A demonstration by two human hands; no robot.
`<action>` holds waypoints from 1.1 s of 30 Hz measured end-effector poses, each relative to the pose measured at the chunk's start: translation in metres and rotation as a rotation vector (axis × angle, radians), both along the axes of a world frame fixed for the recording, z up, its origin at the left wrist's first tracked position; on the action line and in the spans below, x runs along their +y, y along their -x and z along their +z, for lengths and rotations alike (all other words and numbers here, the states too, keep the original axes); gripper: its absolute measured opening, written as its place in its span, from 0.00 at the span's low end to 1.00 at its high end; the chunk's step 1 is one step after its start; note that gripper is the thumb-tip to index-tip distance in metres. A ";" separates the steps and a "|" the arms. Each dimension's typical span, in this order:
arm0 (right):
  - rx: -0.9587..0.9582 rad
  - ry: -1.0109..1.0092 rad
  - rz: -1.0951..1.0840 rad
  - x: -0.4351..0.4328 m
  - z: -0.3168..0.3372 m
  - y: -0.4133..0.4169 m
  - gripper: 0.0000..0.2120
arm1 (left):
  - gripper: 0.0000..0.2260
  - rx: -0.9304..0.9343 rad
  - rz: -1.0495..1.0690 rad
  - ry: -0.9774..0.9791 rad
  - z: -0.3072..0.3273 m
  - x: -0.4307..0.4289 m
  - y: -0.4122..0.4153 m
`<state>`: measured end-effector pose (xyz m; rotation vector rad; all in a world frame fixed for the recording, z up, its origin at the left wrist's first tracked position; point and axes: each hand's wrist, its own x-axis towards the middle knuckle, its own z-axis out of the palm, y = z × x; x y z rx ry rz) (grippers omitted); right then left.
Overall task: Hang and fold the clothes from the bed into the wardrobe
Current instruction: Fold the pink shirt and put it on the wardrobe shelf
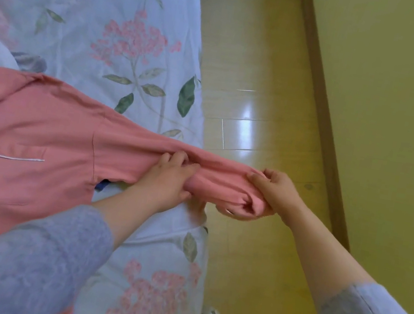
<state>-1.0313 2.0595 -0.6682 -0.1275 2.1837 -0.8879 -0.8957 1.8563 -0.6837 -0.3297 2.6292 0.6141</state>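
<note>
The pink shirt [38, 132] runs off the left edge

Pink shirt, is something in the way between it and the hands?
Nothing visible is. The left hand grips the sleeve of the pink shirt at the edge of the bed, and the right hand grips its cuff end over the floor. The wardrobe is out of view, so that path cannot be judged.

A glossy wood-plank floor [265, 70] catches bright glare; a dark brown skirting board [321, 94] borders it beneath a plain, seemingly yellow-green wall [402, 108].
</note>
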 end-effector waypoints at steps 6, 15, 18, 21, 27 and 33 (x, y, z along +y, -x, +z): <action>-0.095 -0.223 0.222 0.021 0.003 0.015 0.23 | 0.20 0.252 0.215 -0.169 0.014 -0.019 0.025; 0.005 -0.269 0.269 0.045 0.006 0.018 0.27 | 0.07 -0.084 -0.202 0.115 0.006 -0.049 0.054; -0.076 -0.140 0.127 0.051 0.009 0.015 0.25 | 0.06 0.044 -0.005 0.049 0.008 -0.054 0.060; -0.138 -0.021 -0.048 0.055 0.009 0.009 0.27 | 0.07 0.068 0.101 0.034 0.005 -0.054 0.062; -0.400 0.074 -0.087 0.062 0.023 0.002 0.18 | 0.25 -0.038 0.133 -0.024 -0.003 -0.043 0.048; -0.549 0.060 -0.123 0.087 0.036 0.006 0.18 | 0.47 0.004 0.090 -0.051 0.004 -0.033 0.042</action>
